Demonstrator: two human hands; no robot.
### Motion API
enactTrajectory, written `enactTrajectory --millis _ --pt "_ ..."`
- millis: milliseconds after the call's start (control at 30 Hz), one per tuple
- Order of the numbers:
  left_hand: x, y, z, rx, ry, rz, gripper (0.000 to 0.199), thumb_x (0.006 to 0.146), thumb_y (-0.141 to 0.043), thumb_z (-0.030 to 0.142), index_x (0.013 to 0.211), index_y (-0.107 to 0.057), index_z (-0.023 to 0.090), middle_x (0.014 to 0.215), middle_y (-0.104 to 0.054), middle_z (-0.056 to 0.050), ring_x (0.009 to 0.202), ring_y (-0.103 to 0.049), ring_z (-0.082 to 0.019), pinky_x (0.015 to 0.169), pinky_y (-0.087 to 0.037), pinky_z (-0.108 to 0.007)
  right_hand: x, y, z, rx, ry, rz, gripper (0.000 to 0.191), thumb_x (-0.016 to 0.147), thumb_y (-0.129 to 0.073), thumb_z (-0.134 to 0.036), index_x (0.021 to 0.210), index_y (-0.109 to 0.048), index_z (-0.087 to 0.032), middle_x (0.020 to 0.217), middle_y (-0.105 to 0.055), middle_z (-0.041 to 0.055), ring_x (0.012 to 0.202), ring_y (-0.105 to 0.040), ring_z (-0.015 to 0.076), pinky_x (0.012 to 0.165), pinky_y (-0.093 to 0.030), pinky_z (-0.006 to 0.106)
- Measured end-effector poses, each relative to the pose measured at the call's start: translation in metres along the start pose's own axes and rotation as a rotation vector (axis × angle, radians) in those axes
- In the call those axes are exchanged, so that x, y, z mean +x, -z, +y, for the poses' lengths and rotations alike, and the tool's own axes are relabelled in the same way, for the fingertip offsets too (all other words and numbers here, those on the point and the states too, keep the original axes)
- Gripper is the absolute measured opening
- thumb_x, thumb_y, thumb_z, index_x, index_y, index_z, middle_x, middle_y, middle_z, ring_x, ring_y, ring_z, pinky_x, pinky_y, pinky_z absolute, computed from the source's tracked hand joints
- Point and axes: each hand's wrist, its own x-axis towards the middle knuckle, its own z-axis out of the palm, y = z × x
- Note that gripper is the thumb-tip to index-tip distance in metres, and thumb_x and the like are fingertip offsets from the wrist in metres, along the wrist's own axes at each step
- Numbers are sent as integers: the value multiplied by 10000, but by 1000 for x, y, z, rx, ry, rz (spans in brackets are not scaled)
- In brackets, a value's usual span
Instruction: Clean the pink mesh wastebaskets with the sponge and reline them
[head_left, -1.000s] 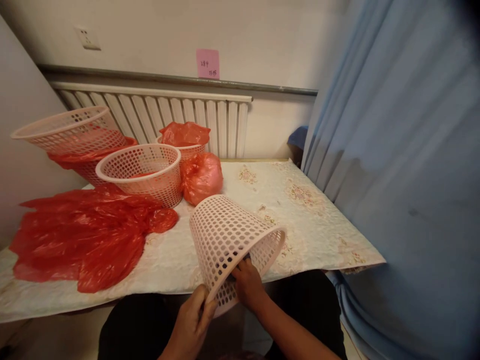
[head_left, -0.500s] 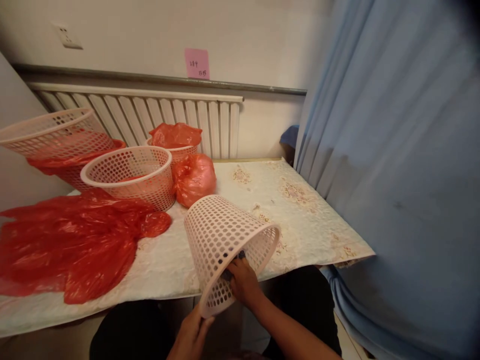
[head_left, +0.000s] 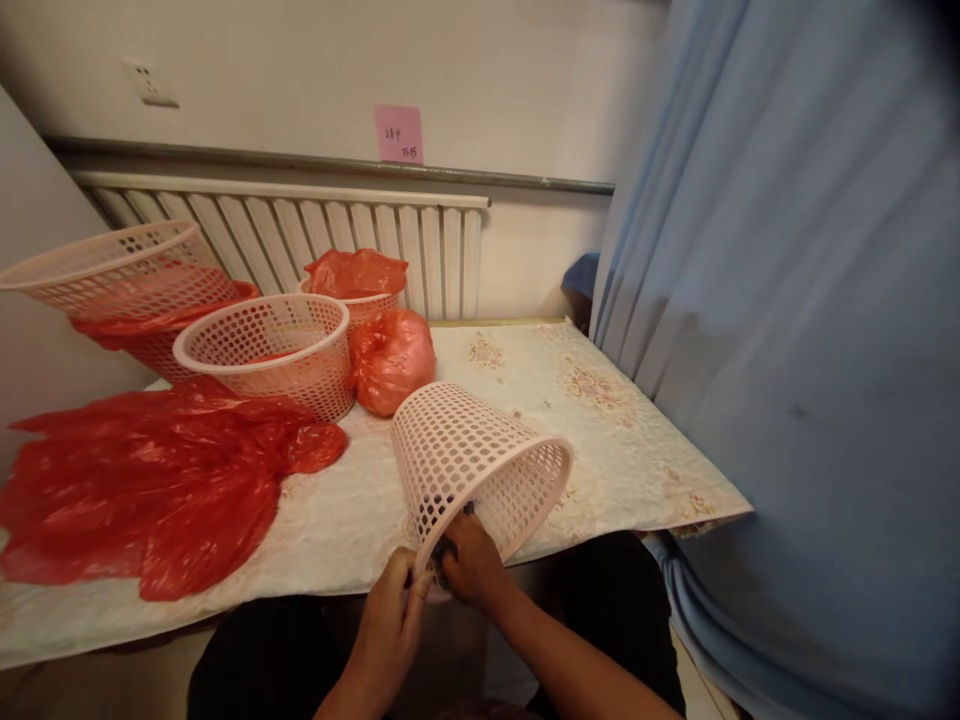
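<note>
A pale pink perforated basket lies tilted on its side at the table's front edge, its mouth turned toward me and to the right. My left hand grips the lower left of its rim, thumb and fingers closed on it. Inside the mouth is my right hand, closed on a dark cloth that is mostly hidden by the fingers and the rim. Behind the basket sits a knotted red plastic bag with something pink inside.
Red plastic bags spread over the table's left side. Behind them stand an upright pink basket, a tilted one and one with a red bag. A blue curtain hangs at the right.
The basket's mouth has risen and shifted slightly right. My left hand has moved up with the rim, and my right hand has moved a little left and lower inside the mouth.
</note>
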Motion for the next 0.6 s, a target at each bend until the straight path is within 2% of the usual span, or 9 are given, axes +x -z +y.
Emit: enactTrajectory --millis 233,433,533,600 --pt "-1 1 1 -5 24 -71 173 937 -391 309 790 -430 226 702 -492 27 633 -498 -144 590 -420 -247 2 4 11 -165 58 -39 518 730 -474 -71 1194 -589 -271 1145 -587 50 1016 -487 221 870 -407 334" --pt "8 6 10 -10 43 -137 182 949 -368 310 796 -419 226 723 -492 20 656 -497 -145 603 -412 -250 10 37 59 -518 53 -109 298 845 -488 -170 1040 -676 -294 968 -608 84 935 -481 253 763 -407 336" --pt "11 6 12 -16 36 -148 197 947 -379 312 773 -412 225 718 -493 21 654 -491 -141 602 -403 -245 13 49 75 -601 8 -81 315 794 -520 -130 1022 -679 -277 920 -597 91 916 -480 260 745 -398 339" --pt "11 4 10 -15 33 -130 201 941 -390 314 764 -419 222 717 -500 20 651 -491 -140 599 -402 -243 14 49 77 -610 -14 -46 373 756 -531 -111 1064 -663 -276 925 -590 87 906 -475 258 742 -393 341"
